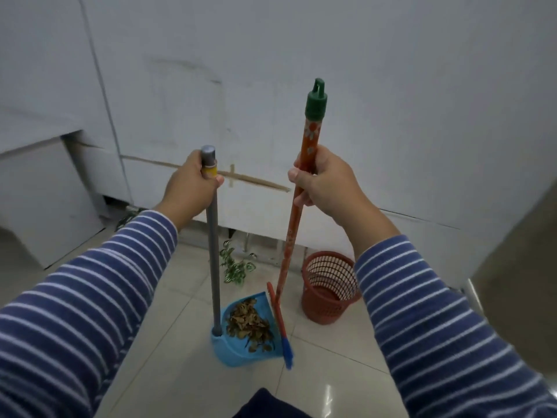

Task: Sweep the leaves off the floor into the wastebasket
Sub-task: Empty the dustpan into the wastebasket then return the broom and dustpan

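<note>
My left hand (188, 188) grips the top of the grey dustpan handle (213, 260), which stands upright. The blue dustpan (238, 349) rests on the tiled floor and holds a pile of brown dry leaves (248, 322). My right hand (324, 184) is closed around the orange broom handle (291, 233) below its green cap. The broom head (280, 324), red with blue bristles, sits at the dustpan's right edge. The red mesh wastebasket (330, 286) stands upright on the floor just right of the broom, and looks empty.
A sprig of green and white leaves (235, 265) lies on the floor behind the dustpan, near the white wall (301, 86). White panels (45, 182) stand at the left. A pale surface (518, 242) rises at the right. Glossy tiles (187, 372) spread in front.
</note>
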The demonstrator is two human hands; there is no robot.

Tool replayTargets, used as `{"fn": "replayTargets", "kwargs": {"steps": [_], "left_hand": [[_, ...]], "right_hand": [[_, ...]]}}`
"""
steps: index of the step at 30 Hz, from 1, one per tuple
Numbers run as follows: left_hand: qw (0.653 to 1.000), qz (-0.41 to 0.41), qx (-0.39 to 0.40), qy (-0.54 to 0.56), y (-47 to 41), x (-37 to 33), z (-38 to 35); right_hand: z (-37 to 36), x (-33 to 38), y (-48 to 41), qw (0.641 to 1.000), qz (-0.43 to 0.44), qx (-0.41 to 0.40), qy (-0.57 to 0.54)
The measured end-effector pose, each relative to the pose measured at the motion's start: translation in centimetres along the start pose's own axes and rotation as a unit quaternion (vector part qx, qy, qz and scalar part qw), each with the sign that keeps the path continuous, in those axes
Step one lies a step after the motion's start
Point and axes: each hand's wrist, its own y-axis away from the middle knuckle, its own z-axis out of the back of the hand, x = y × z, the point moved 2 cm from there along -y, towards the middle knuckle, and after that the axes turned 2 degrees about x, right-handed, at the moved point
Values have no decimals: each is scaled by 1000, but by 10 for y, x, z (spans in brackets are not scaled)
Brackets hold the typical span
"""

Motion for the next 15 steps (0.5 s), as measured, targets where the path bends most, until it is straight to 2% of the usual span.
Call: {"fn": "replayTargets", "kwargs": {"steps": [8, 15], "left_hand": [[992, -109, 48, 31, -59, -106, -36], [980, -178, 71, 44, -90, -173, -90]], "right_hand": [[77, 23, 3, 987, 15, -155, 27], [130, 6, -10, 971, 26, -234, 52]]}}
